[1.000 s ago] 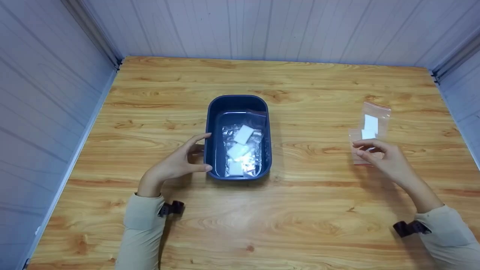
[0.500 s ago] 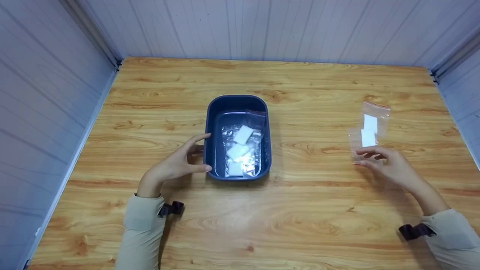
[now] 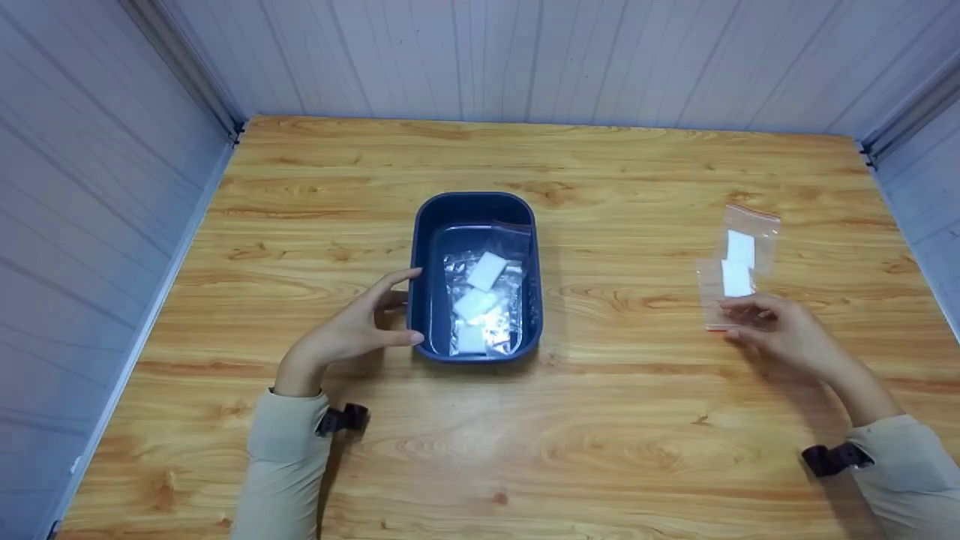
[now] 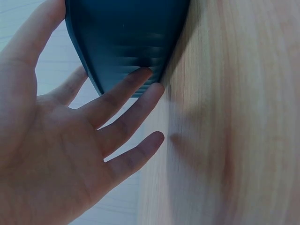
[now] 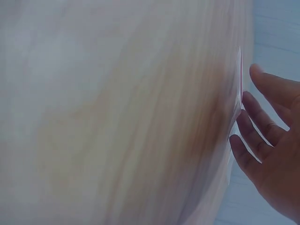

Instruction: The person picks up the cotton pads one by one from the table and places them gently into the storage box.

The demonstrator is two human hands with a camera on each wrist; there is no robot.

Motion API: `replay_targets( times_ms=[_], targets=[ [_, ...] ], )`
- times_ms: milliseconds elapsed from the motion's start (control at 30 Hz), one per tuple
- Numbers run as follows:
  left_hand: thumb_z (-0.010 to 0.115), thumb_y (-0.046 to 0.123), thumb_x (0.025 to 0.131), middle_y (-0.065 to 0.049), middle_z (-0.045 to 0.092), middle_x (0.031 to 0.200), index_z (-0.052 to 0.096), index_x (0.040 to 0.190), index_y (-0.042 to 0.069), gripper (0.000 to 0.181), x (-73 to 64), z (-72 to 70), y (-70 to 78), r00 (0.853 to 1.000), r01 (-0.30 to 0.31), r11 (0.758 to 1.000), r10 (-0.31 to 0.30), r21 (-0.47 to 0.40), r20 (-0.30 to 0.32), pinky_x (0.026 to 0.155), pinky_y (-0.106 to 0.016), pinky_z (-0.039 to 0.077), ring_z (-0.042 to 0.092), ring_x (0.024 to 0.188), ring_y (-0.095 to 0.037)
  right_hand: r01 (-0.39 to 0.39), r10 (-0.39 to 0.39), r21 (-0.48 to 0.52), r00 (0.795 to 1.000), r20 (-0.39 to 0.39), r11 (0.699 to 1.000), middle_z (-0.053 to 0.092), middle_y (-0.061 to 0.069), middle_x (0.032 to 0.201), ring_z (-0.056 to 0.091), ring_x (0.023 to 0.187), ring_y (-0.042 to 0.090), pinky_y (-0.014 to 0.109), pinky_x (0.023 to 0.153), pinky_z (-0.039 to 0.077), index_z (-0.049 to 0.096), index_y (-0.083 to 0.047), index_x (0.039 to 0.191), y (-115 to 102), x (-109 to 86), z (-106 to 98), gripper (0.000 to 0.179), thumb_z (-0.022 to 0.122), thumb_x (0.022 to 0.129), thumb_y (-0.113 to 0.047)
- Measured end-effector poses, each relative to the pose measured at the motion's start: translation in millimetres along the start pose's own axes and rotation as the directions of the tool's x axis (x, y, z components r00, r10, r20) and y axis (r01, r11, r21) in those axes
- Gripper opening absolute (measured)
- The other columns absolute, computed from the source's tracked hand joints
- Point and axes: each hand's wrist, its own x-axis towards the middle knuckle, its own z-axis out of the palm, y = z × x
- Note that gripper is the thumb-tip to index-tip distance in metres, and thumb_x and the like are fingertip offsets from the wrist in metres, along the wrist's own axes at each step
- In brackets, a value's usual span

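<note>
In the head view my left hand [image 3: 349, 326] rests against the left side of a dark blue plastic bin [image 3: 421, 217]. Thumb and index finger touch its rim, spread apart, and the other fingers extend along the outer wall [image 4: 122, 42]. Inside the bin lie several clear zip bags [image 3: 506, 281] with white rectangular pieces. On the right, my right hand [image 3: 787, 334] is at the lower end of a clear zip bag [image 3: 712, 300] holding a white piece. Its fingertips touch the bag, while the thumb stands apart from them in the right wrist view [image 5: 272, 126].
Another clear zip bag [image 3: 763, 232] with a white piece lies partly under the near one. The wooden table [image 3: 615, 435] spans the view, with pale panel walls [image 3: 495, 60] behind and at both sides. Dark wrist cameras [image 3: 836, 457] sit at the sleeves.
My right hand has drawn back slightly toward the lower right, uncovering more of the near zip bag and its white piece. My left hand and the bin have stayed put.
</note>
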Motion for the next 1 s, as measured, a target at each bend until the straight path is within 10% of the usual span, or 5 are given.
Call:
replay_targets(
  times_ms=[1000],
  targets=[
    [0.078,0.02,0.087,-0.017,0.04,0.15,0.024,0.157,0.024,0.088,0.7,0.3,0.0,1.0,-0.021,1.0,0.021,0.007,0.009,0.115,-0.055,0.024,0.036,0.139,-0.034,-0.079,0.08,-0.021,0.996,0.031,0.997,0.066,0.007,0.097,0.053,0.081,0.004,0.013,0.067,0.042,0.075,-0.007,0.106,5.5,13.2,5.4,0.016,0.073,0.091,-0.011]
  ],
)
